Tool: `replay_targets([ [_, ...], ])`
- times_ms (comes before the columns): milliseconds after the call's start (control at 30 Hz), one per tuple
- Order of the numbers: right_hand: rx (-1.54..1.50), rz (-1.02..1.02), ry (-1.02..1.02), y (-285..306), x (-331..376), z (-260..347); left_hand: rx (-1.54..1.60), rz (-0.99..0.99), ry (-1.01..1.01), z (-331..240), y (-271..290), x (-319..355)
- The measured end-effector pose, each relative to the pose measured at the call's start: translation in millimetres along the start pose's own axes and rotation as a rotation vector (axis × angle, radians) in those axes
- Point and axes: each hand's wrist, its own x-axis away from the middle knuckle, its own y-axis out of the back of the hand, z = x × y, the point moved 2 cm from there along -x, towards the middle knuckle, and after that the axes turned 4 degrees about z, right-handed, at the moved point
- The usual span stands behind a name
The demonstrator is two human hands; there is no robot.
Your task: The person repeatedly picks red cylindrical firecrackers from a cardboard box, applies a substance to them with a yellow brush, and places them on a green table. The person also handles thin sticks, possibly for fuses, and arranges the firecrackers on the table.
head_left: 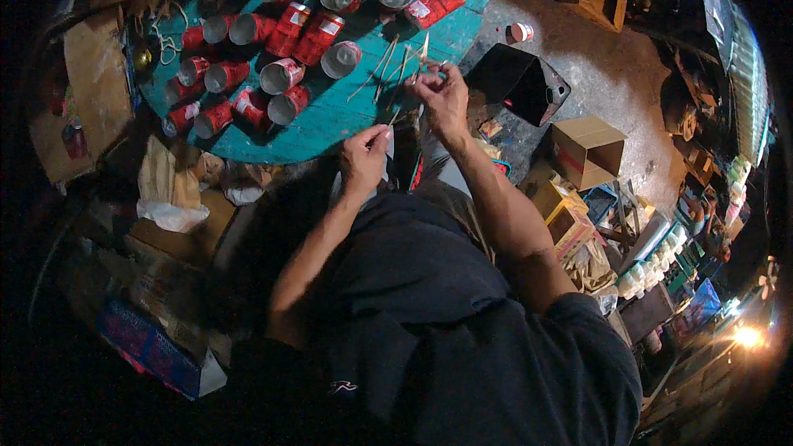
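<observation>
Hands [446, 95] raised, pinching thin sticks [388, 62]

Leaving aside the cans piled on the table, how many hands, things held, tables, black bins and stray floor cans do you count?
Hands: 2, left hand and right hand
Thin stick that both pinch: 1
Round teal table: 1
Black bin: 1
Can on the floor: 1
Total: 6
</observation>
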Motion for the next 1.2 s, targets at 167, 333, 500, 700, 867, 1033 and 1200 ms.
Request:
replay_targets([
  [167,-0.030,0.045,0.037,9,-26,6,0.128,-0.016,0.125,9,-6,-9],
  [333,0.298,0.006,0.000,40,20,5,0.246,-0.058,0.180,24,-16,-19],
  [500,0.094,0.371,-0.544,44,92,5,0.225,-0.042,0.158,9,-12,-16],
  [700,0.048,0.569,-0.825,37,107,-28,0.299,-0.035,0.087,9,-18,-20],
  [867,0.033,0.566,-0.702,33,100,-44,0.348,-0.051,0.109,12,-21,-22],
  [1033,0.171,0.634,-0.684,33,83,-55,0.406,-0.081,0.103,10,-24,-22],
  [1200,0.044,0.707,-0.708,25,79,-62,0.432,-0.073,0.103,5,-22,-18],
])
